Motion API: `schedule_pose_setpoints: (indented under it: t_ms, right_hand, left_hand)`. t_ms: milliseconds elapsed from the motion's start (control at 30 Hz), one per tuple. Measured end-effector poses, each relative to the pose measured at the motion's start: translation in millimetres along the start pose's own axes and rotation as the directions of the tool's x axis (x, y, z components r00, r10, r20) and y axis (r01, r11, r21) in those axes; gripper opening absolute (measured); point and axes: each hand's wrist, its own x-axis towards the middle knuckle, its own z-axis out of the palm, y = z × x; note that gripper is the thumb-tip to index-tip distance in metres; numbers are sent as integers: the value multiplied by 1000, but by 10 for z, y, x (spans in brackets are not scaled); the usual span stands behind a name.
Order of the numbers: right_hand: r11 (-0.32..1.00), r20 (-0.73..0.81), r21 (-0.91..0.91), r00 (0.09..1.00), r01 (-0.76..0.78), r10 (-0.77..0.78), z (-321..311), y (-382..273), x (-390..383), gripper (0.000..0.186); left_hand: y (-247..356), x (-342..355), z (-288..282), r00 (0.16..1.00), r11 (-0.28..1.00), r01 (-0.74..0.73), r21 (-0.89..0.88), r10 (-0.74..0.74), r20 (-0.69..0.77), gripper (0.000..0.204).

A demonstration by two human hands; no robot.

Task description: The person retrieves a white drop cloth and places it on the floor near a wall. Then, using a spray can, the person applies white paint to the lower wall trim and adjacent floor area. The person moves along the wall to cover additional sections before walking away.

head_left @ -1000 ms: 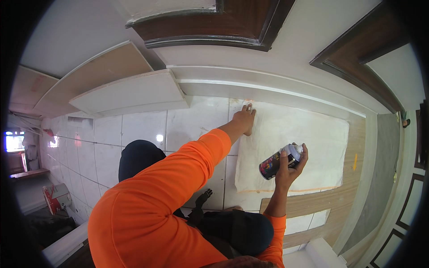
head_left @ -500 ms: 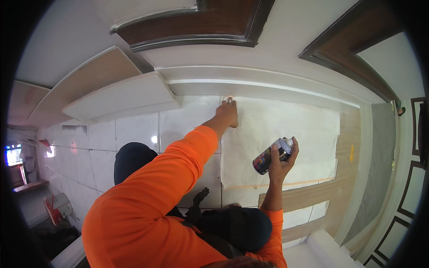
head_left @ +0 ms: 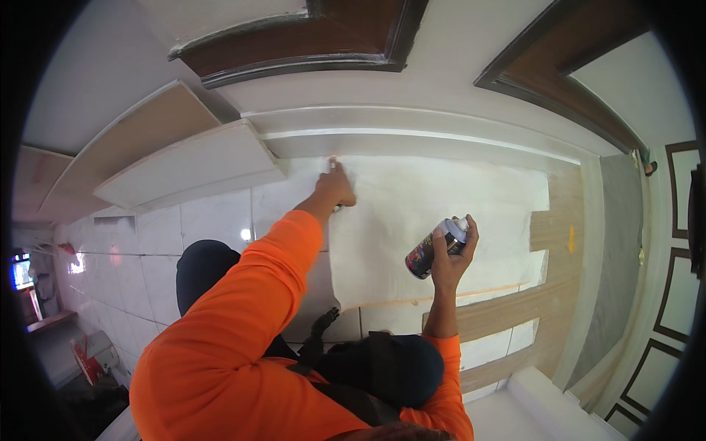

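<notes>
A white masking sheet [head_left: 441, 191] with an orange strip along its edges lies over the floor in front of me. At its far left corner, against the white skirting ledge [head_left: 412, 140], my left hand [head_left: 336, 186] is closed on the sheet's edge, arm stretched out; some of its fingertips are hidden. Above the sheet on the right, my right hand [head_left: 454, 261] is wrapped round a spray can [head_left: 434, 250]. The can is dark with coloured print and a pale top, tilted with the top up to the right.
White floor tiles [head_left: 158, 228] spread to the left, and wood-look planks [head_left: 562, 220] run along the right. Pale boards [head_left: 191, 169] lean by the wall at left. A brown moulding frame [head_left: 309, 44] is on the wall. My dark-clothed knees [head_left: 209, 268] are close by.
My left hand has moved left along the skirting, and the sheet's left edge has shifted left with it. The spray can stays in my right hand; the view has shifted slightly.
</notes>
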Motion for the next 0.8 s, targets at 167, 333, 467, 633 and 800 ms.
schedule_pose_setpoints:
  t_ms: [167,333,467,633,800]
  right_hand:
    - [998,17,-42,999,39,-39,14,6,2,69]
    - [1000,9,-7,1000,30,-30,24,-59,-22,69]
    - [999,23,-4,999,37,-37,48,-119,-56,68]
    - [998,45,6,997,60,-60,26,-128,-69,69]
    - [997,117,9,990,78,-79,61,-205,-144,70]
  left_hand:
    - [-314,28,28,999,999,38,-34,-38,-12,119]
    - [-497,-47,-74,993,992,116,-49,-115,30,118]
    - [-651,-78,-128,989,990,134,-32,-132,64,119]
    - [-848,26,-72,982,982,188,22,-188,25,122]
    - [-914,63,-55,972,971,235,-39,-236,-9,125]
